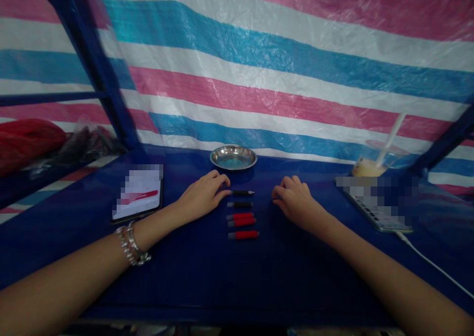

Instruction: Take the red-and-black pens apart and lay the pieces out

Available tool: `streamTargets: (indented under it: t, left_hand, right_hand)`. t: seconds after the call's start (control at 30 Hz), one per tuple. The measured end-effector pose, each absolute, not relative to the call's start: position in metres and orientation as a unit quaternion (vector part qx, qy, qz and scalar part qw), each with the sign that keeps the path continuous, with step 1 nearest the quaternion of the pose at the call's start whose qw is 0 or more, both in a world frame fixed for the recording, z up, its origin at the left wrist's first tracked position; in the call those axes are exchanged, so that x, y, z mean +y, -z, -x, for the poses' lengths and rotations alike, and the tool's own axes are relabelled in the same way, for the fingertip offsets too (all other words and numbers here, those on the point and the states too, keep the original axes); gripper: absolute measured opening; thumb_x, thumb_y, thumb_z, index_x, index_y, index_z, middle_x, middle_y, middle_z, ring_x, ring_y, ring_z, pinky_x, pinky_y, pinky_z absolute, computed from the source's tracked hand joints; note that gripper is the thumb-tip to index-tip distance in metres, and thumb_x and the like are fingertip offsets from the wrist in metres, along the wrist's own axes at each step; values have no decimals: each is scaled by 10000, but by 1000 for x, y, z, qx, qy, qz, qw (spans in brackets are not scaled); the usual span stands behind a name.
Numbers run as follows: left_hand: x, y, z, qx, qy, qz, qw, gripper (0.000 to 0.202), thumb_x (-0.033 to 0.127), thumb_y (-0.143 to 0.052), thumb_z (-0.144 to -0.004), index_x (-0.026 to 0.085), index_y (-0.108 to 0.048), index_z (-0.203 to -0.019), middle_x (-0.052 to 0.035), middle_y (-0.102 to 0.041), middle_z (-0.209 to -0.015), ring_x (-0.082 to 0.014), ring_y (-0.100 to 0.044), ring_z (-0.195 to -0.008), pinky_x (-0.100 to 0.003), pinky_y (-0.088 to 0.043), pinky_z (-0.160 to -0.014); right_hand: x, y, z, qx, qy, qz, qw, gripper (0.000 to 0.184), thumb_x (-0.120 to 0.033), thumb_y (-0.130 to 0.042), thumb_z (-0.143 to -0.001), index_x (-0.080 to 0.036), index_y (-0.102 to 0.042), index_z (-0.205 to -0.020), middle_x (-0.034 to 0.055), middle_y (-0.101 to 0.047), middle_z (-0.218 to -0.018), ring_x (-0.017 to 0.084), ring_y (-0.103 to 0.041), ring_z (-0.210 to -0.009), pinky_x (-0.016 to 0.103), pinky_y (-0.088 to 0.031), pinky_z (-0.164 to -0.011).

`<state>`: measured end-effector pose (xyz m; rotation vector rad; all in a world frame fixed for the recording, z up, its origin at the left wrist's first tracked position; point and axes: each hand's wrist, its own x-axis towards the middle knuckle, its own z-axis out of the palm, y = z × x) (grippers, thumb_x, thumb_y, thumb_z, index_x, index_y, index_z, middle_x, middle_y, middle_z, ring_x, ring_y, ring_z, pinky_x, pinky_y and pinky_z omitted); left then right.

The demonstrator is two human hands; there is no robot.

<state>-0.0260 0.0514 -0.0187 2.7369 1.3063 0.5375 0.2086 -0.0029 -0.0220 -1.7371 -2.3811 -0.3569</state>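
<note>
Two black pens (240,198), three red pens (242,226)
</note>
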Motion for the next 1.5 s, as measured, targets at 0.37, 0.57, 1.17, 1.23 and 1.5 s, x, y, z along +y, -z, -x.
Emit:
streamTargets:
  t: [0.37, 0.57, 1.17, 1.23, 1.5]
  left_hand:
    - [46, 19, 23, 392, -185, -900, 37, 100, 245, -465, -808, 177, -532, -839, -21, -487, -832, -154, -491, -762, -270, -401, -691]
    - [32, 9, 18, 333, -232, -913, 42, 106, 219, -430, -830, 161, -515, -855, -26, -499, -851, -147, -493, -786, -261, -393, -691]
    - [24, 10, 15, 336, -238, -911, 12, 174, 211, -389, -849, 150, -549, -880, -41, -530, -846, -151, -509, -762, -266, -409, -685]
    - [24, 9, 15, 335, -245, -910, 11, 173, 213, -390, -848, 151, -547, -882, -40, -532, -851, -150, -509, -766, -267, -410, -688]
    - [24, 8, 14, 339, -230, -912, 20, 182, 217, -371, -857, 157, -542, -877, -38, -527, -848, -148, -506, -758, -264, -408, -692]
  right_hand:
    - [-6, 21, -200, -808, 78, 553, 189, 174, -311, -509, -780, -214, -571, -912, 71, -502, -904, 216, -409, -846, 308, -311, -631]
    - [-6, 23, -195, -821, 30, 523, 227, 213, -335, -404, -842, -211, -567, -901, 53, -522, -884, 186, -403, -821, 301, -303, -651]
    - [-12, 14, -193, -814, -12, 505, 286, 167, -343, -495, -798, -200, -572, -840, 11, -595, -791, 162, -448, -791, 289, -270, -670]
    - [-12, 13, -192, -809, -26, 509, 292, 196, -318, -428, -839, -197, -578, -805, 7, -595, -760, 156, -451, -781, 289, -278, -677]
    - [-10, 13, -194, -811, 10, 489, 321, 97, -219, -493, -802, -202, -587, -814, 9, -610, -786, 143, -502, -774, 282, -304, -686]
